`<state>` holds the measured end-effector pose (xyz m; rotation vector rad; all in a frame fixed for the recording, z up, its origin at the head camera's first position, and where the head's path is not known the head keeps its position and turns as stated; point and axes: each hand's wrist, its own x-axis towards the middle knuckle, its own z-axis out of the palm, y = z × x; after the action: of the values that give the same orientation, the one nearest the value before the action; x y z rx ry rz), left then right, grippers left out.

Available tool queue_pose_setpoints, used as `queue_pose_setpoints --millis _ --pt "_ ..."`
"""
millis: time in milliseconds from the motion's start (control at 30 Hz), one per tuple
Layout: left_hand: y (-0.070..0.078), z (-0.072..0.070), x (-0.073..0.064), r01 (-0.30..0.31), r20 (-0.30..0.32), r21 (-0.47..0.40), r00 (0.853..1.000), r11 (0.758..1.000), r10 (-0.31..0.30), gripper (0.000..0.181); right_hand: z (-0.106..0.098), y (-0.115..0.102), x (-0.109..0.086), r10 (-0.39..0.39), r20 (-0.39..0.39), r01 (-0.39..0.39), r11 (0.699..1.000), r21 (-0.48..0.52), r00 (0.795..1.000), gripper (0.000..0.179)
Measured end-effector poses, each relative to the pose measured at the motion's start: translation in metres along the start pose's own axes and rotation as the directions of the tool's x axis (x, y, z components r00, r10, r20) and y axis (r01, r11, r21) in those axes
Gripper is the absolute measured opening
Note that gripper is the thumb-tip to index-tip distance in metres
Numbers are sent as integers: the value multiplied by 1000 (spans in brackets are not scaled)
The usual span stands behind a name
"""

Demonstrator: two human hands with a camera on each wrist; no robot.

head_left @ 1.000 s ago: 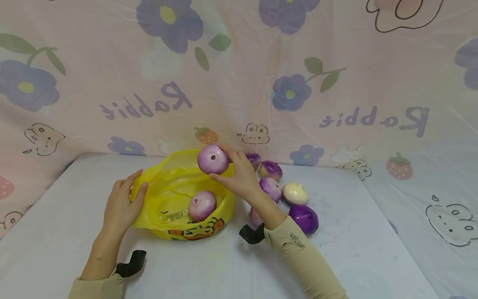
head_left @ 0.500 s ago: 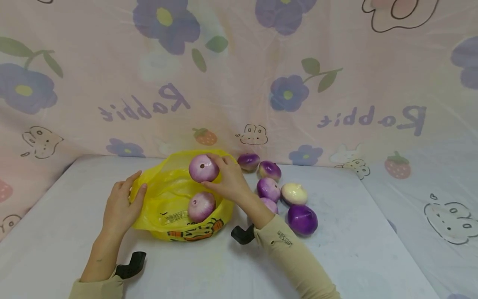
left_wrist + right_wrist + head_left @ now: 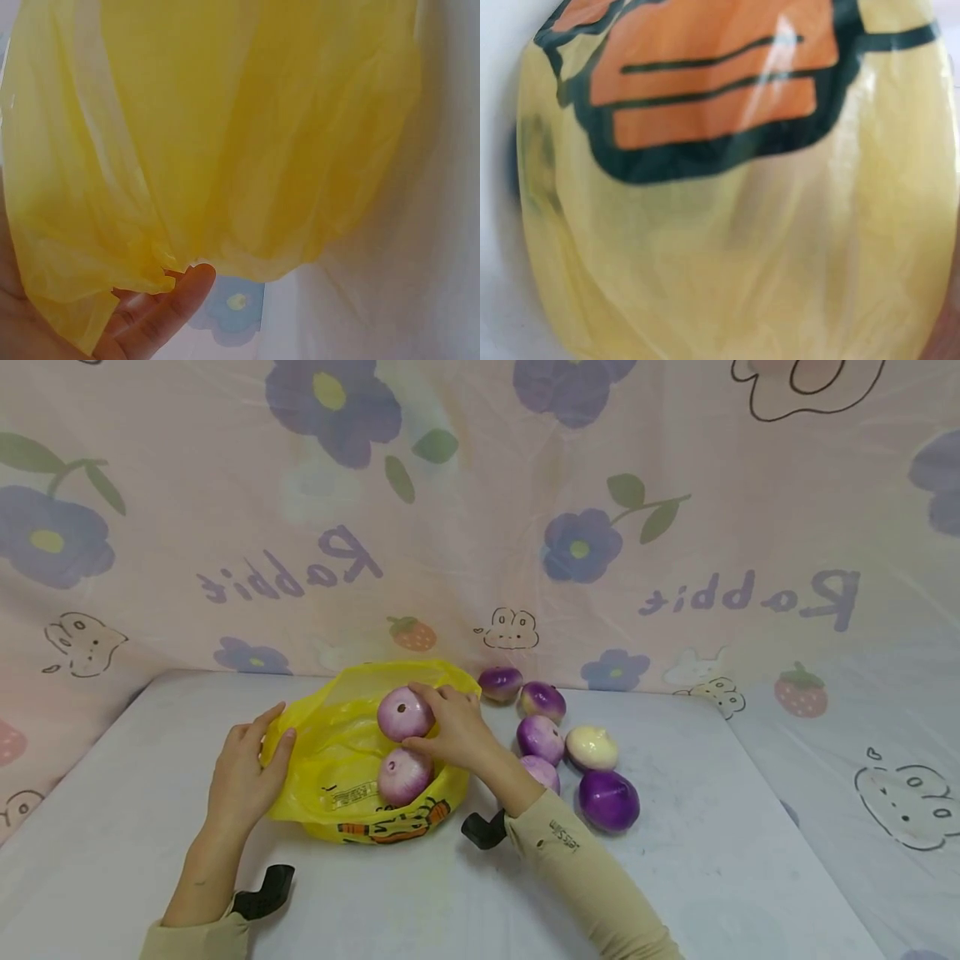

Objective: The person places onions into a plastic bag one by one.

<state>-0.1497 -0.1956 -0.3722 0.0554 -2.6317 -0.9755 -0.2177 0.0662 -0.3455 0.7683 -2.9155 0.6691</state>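
Note:
A yellow plastic bag (image 3: 341, 714) stands with its mouth spread in the head view. My left hand (image 3: 245, 770) holds the bag's left rim, and the left wrist view shows its fingers at the gathered edge of the bag (image 3: 247, 135). Inside the mouth, my right hand (image 3: 463, 731) grips a pale purple onion (image 3: 403, 714) from its right side. Another purple onion (image 3: 405, 776) lies in the bag just in front of the held one. The right wrist view is filled by the bag's printed side (image 3: 727, 247), so the held onion is hidden there.
Right of the bag, several onions lie on the white table (image 3: 360, 902), among them a dark purple one (image 3: 609, 802) and a cream one (image 3: 592, 749). Two more purple onions (image 3: 500, 684) sit near the back edge. A flowered cloth (image 3: 465, 527) hangs behind.
My right hand has carried its onion left and down, from above the bag's right rim into its mouth. The left hand has stayed at the left rim.

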Motion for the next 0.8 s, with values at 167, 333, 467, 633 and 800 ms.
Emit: queue_pose_setpoints --millis 167,333,467,633,800 --pt "1 0 0 -3 -4 -3 1000 1000 3 49 1 1 2 3 22 -4 1000 13 1000 77" --pt "1 -1 -1 1 -6 -3 1000 1000 -1 49 2 4 3 2 49 -3 1000 20 999 73" --pt "1 0 -2 1 -2 -3 1000 1000 -1 49 2 7 0 1 37 -1 1000 17 999 67" --pt "1 -1 -3 4 -2 3 1000 1000 -4 49 -1 12 -6 -20 -57 22 999 46 998 61" --pt "0 -2 -3 6 -2 9 1000 1000 -6 49 -8 18 -13 -22 -184 44 993 112 983 55"
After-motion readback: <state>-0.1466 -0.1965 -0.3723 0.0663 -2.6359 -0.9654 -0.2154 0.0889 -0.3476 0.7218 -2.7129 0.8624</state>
